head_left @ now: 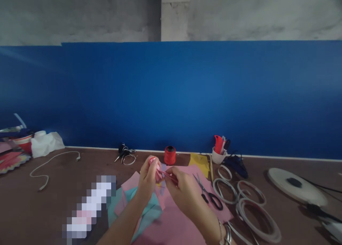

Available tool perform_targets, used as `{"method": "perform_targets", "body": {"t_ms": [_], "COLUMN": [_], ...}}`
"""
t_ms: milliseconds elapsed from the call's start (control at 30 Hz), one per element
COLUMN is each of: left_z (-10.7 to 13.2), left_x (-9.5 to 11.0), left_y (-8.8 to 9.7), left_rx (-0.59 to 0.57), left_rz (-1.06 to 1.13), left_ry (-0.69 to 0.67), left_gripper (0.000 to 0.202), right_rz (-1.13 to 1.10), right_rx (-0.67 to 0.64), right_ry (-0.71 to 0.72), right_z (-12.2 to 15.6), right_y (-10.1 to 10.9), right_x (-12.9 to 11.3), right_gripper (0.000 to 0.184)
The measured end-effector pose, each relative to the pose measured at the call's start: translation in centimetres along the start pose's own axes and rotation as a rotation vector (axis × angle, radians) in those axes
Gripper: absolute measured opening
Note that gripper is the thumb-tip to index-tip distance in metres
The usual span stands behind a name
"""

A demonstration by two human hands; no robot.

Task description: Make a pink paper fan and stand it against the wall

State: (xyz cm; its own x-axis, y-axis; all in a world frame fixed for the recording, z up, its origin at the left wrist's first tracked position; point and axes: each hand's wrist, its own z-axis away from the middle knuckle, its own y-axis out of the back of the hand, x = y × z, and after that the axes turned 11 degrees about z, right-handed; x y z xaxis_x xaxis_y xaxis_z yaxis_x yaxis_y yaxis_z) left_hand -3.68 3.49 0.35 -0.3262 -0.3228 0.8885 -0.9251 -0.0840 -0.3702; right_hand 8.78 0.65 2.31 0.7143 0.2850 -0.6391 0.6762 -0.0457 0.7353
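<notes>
My left hand (147, 176) is closed around a small pink-and-white pleated bundle (158, 174), upright above the sheets; I cannot tell whether it is paper or cloth. From its lower right side thin pink strands (169, 174) stretch across to my right hand (180, 186), whose thumb and fingers pinch them. Below both hands lie pink sheets (176, 216) and light-blue sheets (146, 220). Scissors with black handles (215, 201) rest partly spread on the pink sheet, right of my right hand. A red spool of thread (170, 156) stands just beyond my hands.
Rolls of white tape (258, 220) lie at right, near a round pale lid-like disc (296, 188). A white cup (218, 156) holds tools by the blue panel (171, 95). Small black snips (124, 154), a white cable (53, 156) and a blurred-out object (91, 205) lie left.
</notes>
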Motion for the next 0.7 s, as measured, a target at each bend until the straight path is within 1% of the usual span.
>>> {"method": "perform_targets", "body": {"t_ms": [67,233,333,400,467,567,633,700], "left_z": [0.0,0.1,0.2,0.3,0.4,0.5,0.6,0.6], "left_x": [0.1,0.1,0.0,0.1,0.2,0.3,0.4,0.4], "left_y": [0.0,0.0,0.2,0.1,-0.1,-0.4,-0.5,-0.5], "left_rx": [-0.006,-0.022,-0.054,-0.052,-0.038,0.007,0.031,0.038], "left_rz": [0.008,0.016,0.031,0.031,0.042,0.076,0.101,0.124], "left_ry": [0.008,0.000,0.001,-0.020,-0.031,0.012,0.025,0.026], "left_gripper": [0.034,0.032,0.031,0.030,0.029,0.028,0.028,0.028], "right_rz": [-0.045,-0.072,-0.071,-0.038,0.036,0.133,0.146,0.164], "right_rx": [-0.018,-0.038,-0.036,-0.029,-0.003,0.082,0.151,0.213], "right_ry": [-0.009,-0.044,-0.066,-0.074,-0.074,-0.054,-0.012,0.064], "right_z": [0.0,0.2,0.3,0.3,0.4,0.7,1.0,1.3], "right_y": [0.0,0.2,0.0,-0.2,-0.4,-0.7,-0.9,-1.2], "right_x": [0.0,-0.3,-0.5,-0.7,-0.9,-1.0,-1.1,-1.1], "right_gripper": [0.017,0.015,0.016,0.015,0.016,0.015,0.023,0.032]}}
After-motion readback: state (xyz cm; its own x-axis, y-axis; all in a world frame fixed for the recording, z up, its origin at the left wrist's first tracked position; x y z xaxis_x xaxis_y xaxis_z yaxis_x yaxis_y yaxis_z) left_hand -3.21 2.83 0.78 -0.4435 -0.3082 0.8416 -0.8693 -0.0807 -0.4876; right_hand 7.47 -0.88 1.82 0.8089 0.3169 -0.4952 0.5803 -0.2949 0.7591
